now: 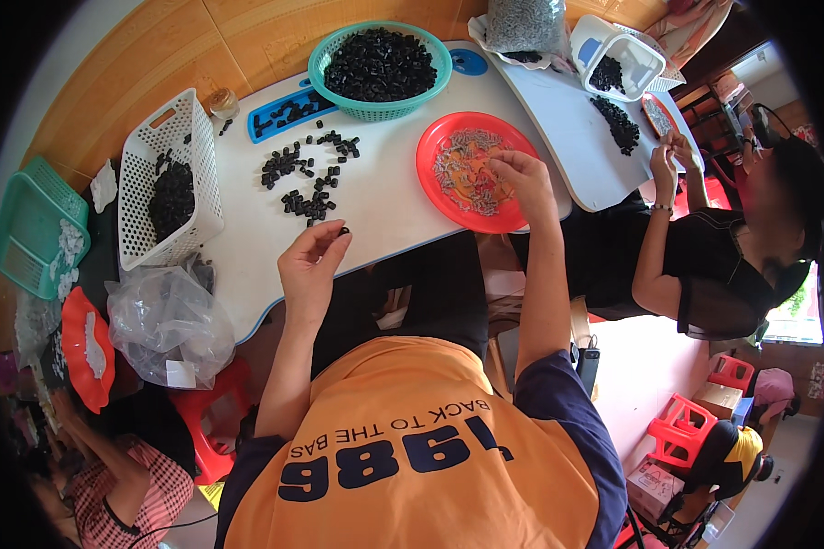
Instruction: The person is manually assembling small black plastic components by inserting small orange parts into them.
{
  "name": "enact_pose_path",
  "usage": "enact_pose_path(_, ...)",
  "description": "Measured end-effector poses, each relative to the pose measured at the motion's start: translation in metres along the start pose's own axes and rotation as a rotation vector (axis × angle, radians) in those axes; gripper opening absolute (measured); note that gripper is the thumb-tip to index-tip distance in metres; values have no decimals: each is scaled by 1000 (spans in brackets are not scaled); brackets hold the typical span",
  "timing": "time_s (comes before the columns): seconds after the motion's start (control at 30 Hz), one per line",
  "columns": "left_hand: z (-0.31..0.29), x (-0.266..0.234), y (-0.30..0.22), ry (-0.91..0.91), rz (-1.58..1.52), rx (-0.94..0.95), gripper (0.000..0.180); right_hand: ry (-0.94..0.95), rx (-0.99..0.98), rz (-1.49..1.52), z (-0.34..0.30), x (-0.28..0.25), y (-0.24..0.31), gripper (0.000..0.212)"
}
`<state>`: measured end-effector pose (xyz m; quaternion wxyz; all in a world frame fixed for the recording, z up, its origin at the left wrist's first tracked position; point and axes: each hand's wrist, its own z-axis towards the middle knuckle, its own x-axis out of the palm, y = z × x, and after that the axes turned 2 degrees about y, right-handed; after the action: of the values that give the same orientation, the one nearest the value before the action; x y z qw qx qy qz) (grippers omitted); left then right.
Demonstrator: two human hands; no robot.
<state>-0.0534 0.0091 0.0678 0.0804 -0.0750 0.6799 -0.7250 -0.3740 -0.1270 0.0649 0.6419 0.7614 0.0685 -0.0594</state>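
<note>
My left hand is at the table's near edge, thumb and fingertips pinched on a small black cylindrical piece. My right hand is over the red plate, which holds many small silvery metal pieces, possibly screws or pins. Its fingertips are pressed together above the plate's right side; anything between them is too small to make out. Beyond my left hand, loose black pieces lie in scattered groups on the white table.
A turquoise basket heaped with black pieces stands at the back beside a blue tray. To the left are a white perforated basket and a clear plastic bag. A co-worker works at the right-hand table.
</note>
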Motion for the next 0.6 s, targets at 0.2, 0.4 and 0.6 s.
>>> enact_pose_path(0.2, -5, 14, -10, 95, -85, -34, 20, 122, -69, 490, -9, -3, -11, 20)
enact_pose_path(0.4, -15, 11, -7, 80, -56, -80, 20, -123, -141, -171, -1, 2, -12, 21)
enact_pose_path(0.6, -24, 3, -1, 52, -77, -71, 19, -221, -295, -613, 0, 7, -5, 17)
